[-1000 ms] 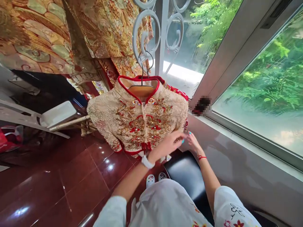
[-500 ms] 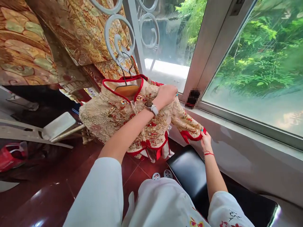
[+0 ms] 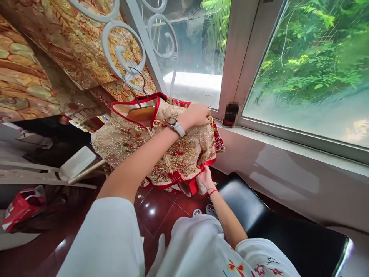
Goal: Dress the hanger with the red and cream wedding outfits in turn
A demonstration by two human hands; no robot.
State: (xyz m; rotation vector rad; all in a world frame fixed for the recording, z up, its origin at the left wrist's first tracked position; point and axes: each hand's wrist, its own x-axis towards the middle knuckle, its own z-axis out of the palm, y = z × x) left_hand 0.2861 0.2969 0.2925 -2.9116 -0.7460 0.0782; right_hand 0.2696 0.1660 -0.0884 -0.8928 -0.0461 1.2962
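Note:
A gold embroidered jacket (image 3: pixel 132 140) with red trim hangs on a wooden hanger (image 3: pixel 142 114), hooked on a white scrolled window grille (image 3: pixel 121 54). My left hand (image 3: pixel 197 115), with a white watch on the wrist, is closed on the jacket's right shoulder. My right hand (image 3: pixel 206 179), with a red string at the wrist, grips the jacket's lower red hem, and its fingers are partly hidden in the fabric.
A black padded bench (image 3: pixel 276 231) stands below the window sill (image 3: pixel 288 146) at right. A white folding chair (image 3: pixel 72 165) and a red bag (image 3: pixel 20 207) sit at left. The red tiled floor (image 3: pixel 161 207) lies under the jacket; gold patterned drapes (image 3: pixel 57 42) hang behind.
My right hand let the sleeve cuff go and moved left to the jacket's lower hem. My left hand stayed on the shoulder. The sleeve now hangs down.

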